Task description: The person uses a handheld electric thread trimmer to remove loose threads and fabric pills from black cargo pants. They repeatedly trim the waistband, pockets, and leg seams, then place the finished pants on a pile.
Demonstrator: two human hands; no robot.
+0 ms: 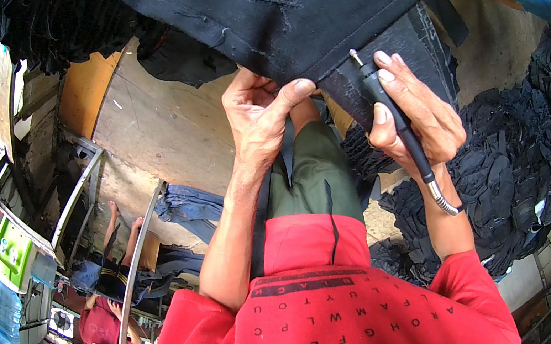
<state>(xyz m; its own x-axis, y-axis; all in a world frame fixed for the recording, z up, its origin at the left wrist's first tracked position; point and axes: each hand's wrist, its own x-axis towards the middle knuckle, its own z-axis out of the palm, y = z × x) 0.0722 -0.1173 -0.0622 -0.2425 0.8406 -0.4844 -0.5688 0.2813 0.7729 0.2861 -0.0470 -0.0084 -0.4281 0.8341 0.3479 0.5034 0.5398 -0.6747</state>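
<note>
A dark denim garment (pixel 335 0) is spread out in front of me, with pale frayed scratch marks on its upper part and a stitched seam near its lower edge. My left hand (pixel 259 113) is closed on the near edge of the cloth, thumb on top and fingers partly hidden beneath. In my right hand (pixel 424 109) is a slim black rotary grinder handpiece (pixel 391 103). Its small rounded metal tip points away from me, close to the seam. A flexible metal cable sleeve leaves its lower end by my wrist.
Heaps of dark cloth (pixel 504 157) lie at the right, and more dark garments (pixel 68 21) are piled at the far left. Metal rails (pixel 135 266), a green tray (pixel 11 253) and a water bottle (pixel 6 312) stand at the left. Other people sit at the left and far right.
</note>
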